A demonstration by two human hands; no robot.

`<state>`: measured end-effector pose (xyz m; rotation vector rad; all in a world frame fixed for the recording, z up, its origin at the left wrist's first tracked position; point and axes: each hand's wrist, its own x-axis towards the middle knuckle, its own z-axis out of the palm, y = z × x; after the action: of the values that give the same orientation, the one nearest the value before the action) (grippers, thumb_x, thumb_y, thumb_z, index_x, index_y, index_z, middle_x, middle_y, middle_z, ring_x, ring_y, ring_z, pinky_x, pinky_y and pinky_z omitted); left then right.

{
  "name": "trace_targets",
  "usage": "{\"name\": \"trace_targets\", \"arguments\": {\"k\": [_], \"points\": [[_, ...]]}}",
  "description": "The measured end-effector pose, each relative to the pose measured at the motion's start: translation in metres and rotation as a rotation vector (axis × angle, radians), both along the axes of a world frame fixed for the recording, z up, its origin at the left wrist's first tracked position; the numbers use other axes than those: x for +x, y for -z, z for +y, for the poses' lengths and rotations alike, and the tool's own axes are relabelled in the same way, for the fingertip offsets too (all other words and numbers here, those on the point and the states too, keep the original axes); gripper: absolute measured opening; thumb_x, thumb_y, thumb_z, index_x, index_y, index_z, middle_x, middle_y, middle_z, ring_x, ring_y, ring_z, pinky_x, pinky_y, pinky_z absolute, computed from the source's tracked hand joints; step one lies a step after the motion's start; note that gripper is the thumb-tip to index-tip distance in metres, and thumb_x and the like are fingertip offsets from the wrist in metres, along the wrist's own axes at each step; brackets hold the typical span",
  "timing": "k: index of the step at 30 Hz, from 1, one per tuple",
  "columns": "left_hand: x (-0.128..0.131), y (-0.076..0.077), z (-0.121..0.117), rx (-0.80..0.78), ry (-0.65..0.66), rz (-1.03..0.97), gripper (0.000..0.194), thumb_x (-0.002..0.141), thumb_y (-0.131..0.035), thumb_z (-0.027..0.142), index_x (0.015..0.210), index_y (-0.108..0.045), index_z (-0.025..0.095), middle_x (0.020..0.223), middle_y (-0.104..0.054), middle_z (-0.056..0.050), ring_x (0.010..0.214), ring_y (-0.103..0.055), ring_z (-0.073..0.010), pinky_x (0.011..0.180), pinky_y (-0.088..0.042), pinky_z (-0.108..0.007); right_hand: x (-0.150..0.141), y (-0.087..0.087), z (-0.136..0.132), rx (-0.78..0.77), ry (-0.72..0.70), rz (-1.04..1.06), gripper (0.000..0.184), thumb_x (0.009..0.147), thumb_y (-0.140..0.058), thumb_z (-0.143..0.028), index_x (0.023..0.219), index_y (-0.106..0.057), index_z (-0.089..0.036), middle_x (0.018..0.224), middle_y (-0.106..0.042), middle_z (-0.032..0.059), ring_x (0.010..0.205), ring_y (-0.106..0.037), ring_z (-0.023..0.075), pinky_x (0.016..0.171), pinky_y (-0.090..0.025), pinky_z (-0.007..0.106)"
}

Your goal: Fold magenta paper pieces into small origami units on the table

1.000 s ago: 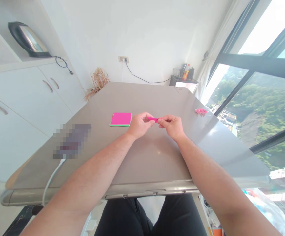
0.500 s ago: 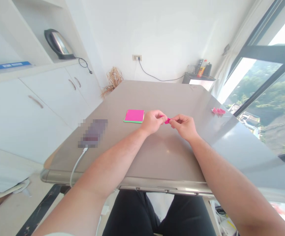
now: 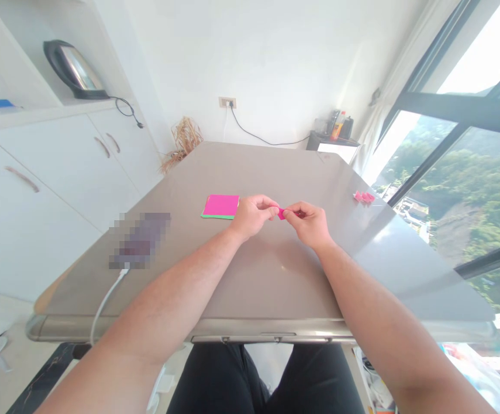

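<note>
A small folded piece of bright pink paper (image 3: 281,213) is pinched between my two hands, just above the table (image 3: 258,276). My left hand (image 3: 254,217) closes thumb and fingers on its left end. On the right end, my right hand (image 3: 308,223) grips it the same way; the fingers hide most of the paper. Just left of my left hand lies a stack of square coloured paper (image 3: 221,205), pink on top with a green edge showing. Several small pink folded paper pieces (image 3: 364,197) sit at the table's right side.
A blurred-out dark device (image 3: 141,238) with a white cable (image 3: 105,302) lies on the left of the table. A kettle (image 3: 77,72) stands on the cabinet shelf. Dried stalks (image 3: 184,141) and a small stand with bottles (image 3: 334,141) are beyond the far edge. Windows line the right.
The camera view swings right and then partly back. Between my hands, the pink paper changes from a long flat strip to a shorter visible piece, as my fingers shift on it.
</note>
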<state>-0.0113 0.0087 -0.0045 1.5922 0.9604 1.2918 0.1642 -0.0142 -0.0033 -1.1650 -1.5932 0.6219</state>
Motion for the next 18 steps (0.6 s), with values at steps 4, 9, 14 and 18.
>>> {"name": "trace_targets", "arguments": {"k": [4, 9, 14, 18], "points": [[-0.0027, -0.004, -0.0001, -0.006, -0.021, 0.058, 0.011, 0.073, -0.073, 0.027, 0.072, -0.069, 0.017, 0.065, -0.067, 0.0, 0.064, -0.06, -0.0127, 0.066, -0.047, -0.028, -0.0011, 0.0014, -0.0002, 0.031, 0.009, -0.039, 0.014, 0.077, -0.068, -0.032, 0.069, -0.072, -0.021, 0.067, -0.067, 0.0001, 0.06, -0.056, 0.0132, 0.057, -0.042, 0.027], [-0.0033, -0.0047, -0.0005, -0.006, -0.017, 0.083, 0.012, 0.074, -0.073, 0.029, 0.076, -0.071, 0.017, 0.068, -0.069, -0.002, 0.066, -0.062, -0.014, 0.068, -0.048, -0.029, -0.0019, 0.0, -0.0012, 0.062, 0.01, -0.048, 0.012, 0.077, -0.068, -0.029, 0.069, -0.071, -0.021, 0.068, -0.068, 0.0, 0.061, -0.058, 0.0134, 0.059, -0.043, 0.027], [-0.0036, 0.0012, 0.002, 0.011, -0.018, 0.076, 0.013, 0.079, -0.068, 0.031, 0.081, -0.069, 0.017, 0.072, -0.07, -0.002, 0.068, -0.063, -0.0141, 0.069, -0.048, -0.03, -0.0021, 0.0011, 0.0, 0.038, 0.025, -0.045, 0.013, 0.077, -0.069, -0.031, 0.069, -0.072, -0.021, 0.065, -0.067, 0.0, 0.058, -0.055, 0.0126, 0.056, -0.041, 0.026], [-0.0054, -0.001, 0.0016, 0.076, -0.074, 0.103, 0.011, 0.08, -0.065, 0.028, 0.077, -0.064, 0.018, 0.071, -0.068, -0.001, 0.068, -0.063, -0.0145, 0.067, -0.048, -0.029, -0.0014, 0.0031, 0.0014, 0.024, 0.012, -0.051, 0.016, 0.077, -0.07, -0.035, 0.07, -0.073, -0.021, 0.063, -0.066, -0.0001, 0.056, -0.052, 0.012, 0.054, -0.039, 0.026]]}}
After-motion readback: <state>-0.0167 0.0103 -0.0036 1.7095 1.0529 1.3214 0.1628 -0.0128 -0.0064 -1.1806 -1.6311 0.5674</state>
